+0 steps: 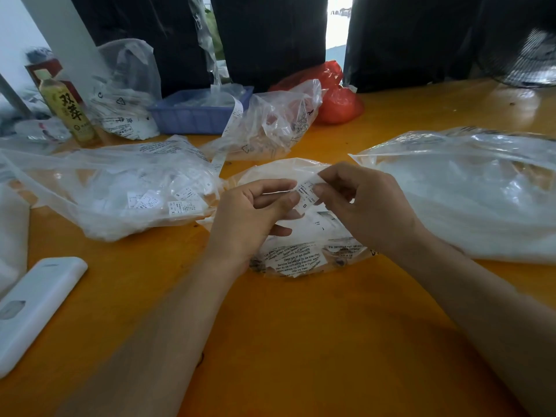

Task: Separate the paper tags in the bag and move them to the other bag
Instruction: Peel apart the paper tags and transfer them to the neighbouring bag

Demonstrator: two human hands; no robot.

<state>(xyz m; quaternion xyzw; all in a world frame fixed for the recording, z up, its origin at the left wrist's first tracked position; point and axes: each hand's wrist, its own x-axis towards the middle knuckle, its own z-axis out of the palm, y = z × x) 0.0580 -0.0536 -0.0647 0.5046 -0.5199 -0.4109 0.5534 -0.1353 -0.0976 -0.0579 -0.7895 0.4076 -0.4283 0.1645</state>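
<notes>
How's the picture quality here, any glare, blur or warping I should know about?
Head view: bright glare on the clear bag at right; window gap blown out; wide-angle bending at the edges; the paper tag between both hands is sharp enough to read an S.

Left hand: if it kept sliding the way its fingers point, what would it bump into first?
The left hand points rightward, pinching the paper tag. Just past the tag it would probably meet the right hand, whose fingers pinch the other end.

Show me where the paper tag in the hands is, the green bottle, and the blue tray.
paper tag (305,195), head view, on its printed middle between the fingers.
green bottle (67,111), head view, on its label.
blue tray (192,117), head view, on its front wall.
</notes>
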